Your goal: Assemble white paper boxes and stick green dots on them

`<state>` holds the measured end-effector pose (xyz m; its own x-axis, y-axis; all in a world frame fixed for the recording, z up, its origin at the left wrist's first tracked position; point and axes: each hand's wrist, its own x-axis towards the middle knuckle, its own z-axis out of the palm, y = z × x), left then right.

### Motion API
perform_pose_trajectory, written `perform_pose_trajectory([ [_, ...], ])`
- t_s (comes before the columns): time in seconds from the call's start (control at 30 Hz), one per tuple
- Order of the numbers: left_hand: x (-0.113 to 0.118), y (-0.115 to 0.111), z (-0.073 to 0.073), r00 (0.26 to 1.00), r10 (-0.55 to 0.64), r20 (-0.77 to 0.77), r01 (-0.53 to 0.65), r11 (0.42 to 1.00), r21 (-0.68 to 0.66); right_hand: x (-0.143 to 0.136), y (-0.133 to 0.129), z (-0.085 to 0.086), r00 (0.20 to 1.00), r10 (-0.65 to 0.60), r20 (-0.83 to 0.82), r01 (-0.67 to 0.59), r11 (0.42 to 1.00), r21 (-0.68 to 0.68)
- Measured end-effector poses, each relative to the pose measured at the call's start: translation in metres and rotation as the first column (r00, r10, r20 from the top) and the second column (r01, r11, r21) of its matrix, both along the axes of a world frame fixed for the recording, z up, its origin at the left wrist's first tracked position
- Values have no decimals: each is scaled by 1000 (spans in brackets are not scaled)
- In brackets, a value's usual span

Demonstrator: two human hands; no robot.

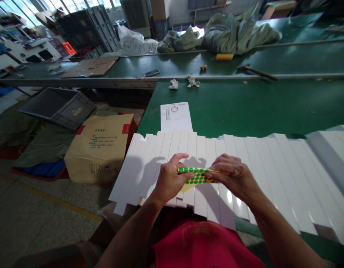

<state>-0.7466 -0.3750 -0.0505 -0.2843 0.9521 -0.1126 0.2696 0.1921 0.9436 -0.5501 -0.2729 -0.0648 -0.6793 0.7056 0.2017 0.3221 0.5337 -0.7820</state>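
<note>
Between my two hands is a yellow sheet of round green stickers, held above the white boxes and bent along its top. My left hand grips its left end, thumb on the near face and index finger raised beyond the edge. At the right end, my right hand pinches the sheet with thumb and curled fingers, which cover part of the stickers. Beneath both hands lie long, flat white boxes in an overlapping row across the green table.
A printed paper sheet lies beyond the boxes. Crumpled white scraps, a phone and a hammer are farther back. To the left stand a brown carton and a grey crate. Green-grey sacks rest at the back.
</note>
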Motion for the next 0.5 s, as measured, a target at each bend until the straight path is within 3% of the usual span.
perform_pose_trajectory([
  [0.2, 1, -4, 1, 996, 65, -62, -64, 998, 11, -3, -4, 8, 998, 0, -66, -13, 981, -192],
  [0.33, 5, -5, -1, 994, 101, -45, -99, 994, 36, -8, -14, 10, 986, -108, -126, 33, 871, -490],
  [0.5, 11, -7, -4, 989, 130, 64, -133, 991, 34, -11, -23, 11, 970, -189, -151, 70, 817, -572],
])
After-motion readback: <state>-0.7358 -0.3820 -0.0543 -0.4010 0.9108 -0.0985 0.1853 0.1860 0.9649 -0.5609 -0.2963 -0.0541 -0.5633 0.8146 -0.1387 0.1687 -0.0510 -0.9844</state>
